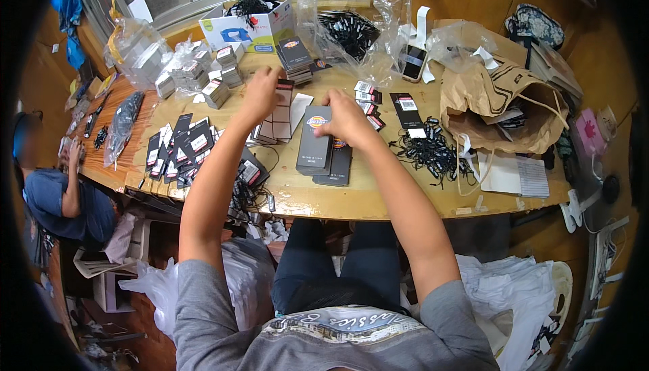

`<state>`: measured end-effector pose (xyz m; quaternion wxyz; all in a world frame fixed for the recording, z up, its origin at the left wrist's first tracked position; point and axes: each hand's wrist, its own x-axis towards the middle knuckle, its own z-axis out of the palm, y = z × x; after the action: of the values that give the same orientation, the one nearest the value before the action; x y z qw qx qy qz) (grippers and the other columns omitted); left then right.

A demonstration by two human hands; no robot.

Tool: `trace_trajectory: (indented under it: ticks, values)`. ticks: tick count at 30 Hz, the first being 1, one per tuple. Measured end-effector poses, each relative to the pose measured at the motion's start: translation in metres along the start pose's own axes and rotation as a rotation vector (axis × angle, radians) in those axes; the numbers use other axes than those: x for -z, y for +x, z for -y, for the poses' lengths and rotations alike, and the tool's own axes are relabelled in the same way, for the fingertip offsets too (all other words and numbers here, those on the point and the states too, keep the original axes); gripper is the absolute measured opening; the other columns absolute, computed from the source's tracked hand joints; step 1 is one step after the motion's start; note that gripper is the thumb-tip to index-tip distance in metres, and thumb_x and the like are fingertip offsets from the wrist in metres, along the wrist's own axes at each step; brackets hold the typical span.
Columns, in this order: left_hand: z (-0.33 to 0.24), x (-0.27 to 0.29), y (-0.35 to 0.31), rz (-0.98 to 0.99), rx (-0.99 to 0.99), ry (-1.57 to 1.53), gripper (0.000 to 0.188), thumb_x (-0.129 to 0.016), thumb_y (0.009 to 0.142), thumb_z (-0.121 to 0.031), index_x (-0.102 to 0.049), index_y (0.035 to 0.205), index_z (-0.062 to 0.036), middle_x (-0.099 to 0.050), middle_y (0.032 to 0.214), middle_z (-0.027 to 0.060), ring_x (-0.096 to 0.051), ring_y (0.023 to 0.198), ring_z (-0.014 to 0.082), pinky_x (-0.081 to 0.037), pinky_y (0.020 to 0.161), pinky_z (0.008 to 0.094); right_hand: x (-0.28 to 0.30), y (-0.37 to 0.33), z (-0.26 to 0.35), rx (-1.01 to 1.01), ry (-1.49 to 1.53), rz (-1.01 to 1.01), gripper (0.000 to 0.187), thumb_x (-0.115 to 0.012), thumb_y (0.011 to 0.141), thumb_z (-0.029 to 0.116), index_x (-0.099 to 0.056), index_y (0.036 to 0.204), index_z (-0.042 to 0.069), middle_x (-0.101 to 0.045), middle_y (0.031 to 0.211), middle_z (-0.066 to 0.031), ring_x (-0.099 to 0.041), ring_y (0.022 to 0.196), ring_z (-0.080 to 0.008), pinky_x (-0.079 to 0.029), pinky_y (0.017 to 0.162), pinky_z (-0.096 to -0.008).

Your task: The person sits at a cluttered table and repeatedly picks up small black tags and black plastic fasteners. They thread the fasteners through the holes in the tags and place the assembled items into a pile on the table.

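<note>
2 half-curled hands [263,92] [346,121] touch tag stacks [314,153] [282,115], grip unclear; black strings [253,7] heap in the white box [269,34].

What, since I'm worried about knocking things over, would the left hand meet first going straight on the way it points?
For the left hand, probably the stack of dark grey tags just ahead of it; depth is unclear, so it might pass above them.
</note>
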<state>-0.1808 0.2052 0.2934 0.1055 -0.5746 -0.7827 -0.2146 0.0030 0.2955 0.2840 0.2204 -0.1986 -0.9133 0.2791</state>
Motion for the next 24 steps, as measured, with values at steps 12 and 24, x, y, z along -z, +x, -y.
trace_trajectory:
  ticks: [12,24]
  values:
    - [-0.098,0.025,-0.028,-0.035,0.319,-1.295,0.021,-0.056,0.077,-0.01,-0.056,0.092,0.0056,-0.06,0.079,0.0065,-0.054,0.067,0.0073,-0.043,0.06,0.0191,0.061,-0.007,0.012,0.035,0.749,-0.149,0.018,-0.059,0.072,0.001,-0.05,0.088,-0.001,-0.055,0.06,-0.0038,-0.048,0.047,-0.0053,-0.039,0.042,-0.0171]
    - [-0.11,0.014,-0.062,-0.184,0.433,-1.493,0.016,-0.056,0.078,-0.009,-0.051,0.09,0.0002,-0.058,0.081,0.0057,-0.054,0.072,0.0092,-0.043,0.065,0.0197,0.049,-0.025,-0.031,-0.507,-0.416,0.077,0.042,-0.074,0.054,0.033,-0.062,0.078,0.001,-0.06,0.084,-0.0149,-0.058,0.078,-0.0275,-0.047,0.065,-0.0349]
